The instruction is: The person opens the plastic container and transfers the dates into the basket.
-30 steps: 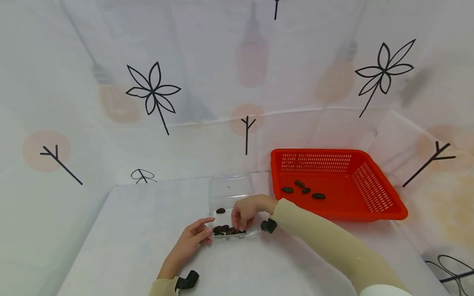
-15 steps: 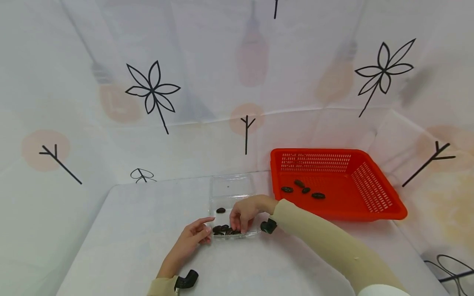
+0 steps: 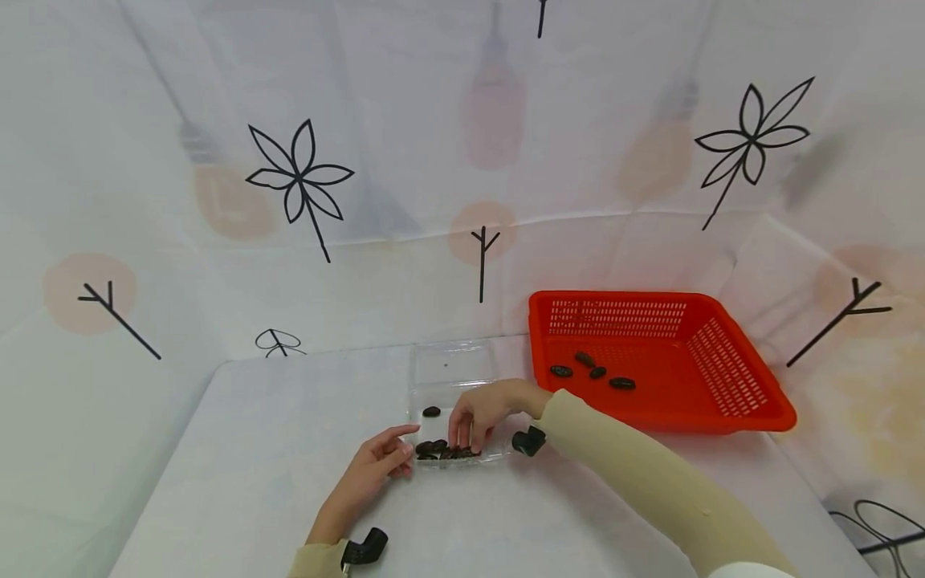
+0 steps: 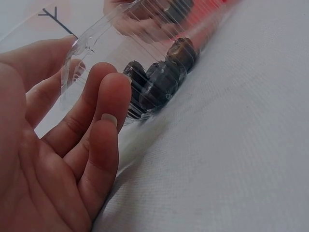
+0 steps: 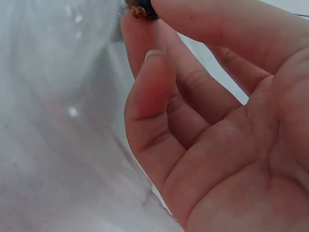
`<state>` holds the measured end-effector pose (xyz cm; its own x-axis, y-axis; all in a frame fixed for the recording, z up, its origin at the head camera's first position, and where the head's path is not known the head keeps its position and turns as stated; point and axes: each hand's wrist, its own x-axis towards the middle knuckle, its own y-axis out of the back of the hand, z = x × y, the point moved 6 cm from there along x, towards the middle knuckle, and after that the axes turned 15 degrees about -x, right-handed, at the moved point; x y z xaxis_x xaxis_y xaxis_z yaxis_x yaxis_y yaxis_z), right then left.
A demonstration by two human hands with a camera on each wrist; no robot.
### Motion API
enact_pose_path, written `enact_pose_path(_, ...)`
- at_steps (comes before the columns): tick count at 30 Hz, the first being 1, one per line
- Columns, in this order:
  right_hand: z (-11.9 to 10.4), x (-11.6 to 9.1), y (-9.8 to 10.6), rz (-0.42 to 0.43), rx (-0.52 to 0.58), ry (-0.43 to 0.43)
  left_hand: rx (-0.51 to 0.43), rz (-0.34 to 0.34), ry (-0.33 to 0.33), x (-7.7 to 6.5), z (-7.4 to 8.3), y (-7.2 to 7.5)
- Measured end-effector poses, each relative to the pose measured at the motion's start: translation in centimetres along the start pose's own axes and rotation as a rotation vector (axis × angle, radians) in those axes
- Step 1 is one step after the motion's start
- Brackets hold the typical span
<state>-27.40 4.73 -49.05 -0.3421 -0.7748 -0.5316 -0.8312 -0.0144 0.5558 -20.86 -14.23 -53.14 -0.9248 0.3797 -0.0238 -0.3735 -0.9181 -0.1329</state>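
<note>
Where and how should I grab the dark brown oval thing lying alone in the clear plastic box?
Probably pinch the dark brown oval thing around its middle, coming from above, since the clear plastic box is open on top. It lies lengthwise left to right, so squeeze its near and far sides. It's apart from the clustered dark pieces.

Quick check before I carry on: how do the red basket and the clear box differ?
The red basket is opaque with slotted walls; the clear box is see-through. The basket looks larger; the box is smaller and farther left in the head view. The basket shows no lid, while the box has its lid folded open. Both hold dark oval pieces.
</note>
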Motion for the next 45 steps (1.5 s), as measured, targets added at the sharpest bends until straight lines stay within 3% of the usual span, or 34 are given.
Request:
enact_pose_path(13, 0.2, -1.8, 1.5, 0.19, 0.001, 0.04, -0.018, 0.002, 0.029, 0.0, -0.5, 0.2)
enact_pose_path(22, 0.1, -3.7, 2.0, 0.278, 0.017, 0.084, -0.011, -0.022, -0.008, -0.1, -0.2, 0.0)
enact_pose_path(33, 0.5, -7.2, 3.6, 0.397, 0.056, 0.095, -0.009, 0.002, 0.011, 0.0, -0.6, 0.3)
enact_pose_path(45, 3.1, -12.8, 5.2, 0.604, 0.144, 0.011, -0.024, -0.011, 0.001, -0.1, -0.4, 0.2)
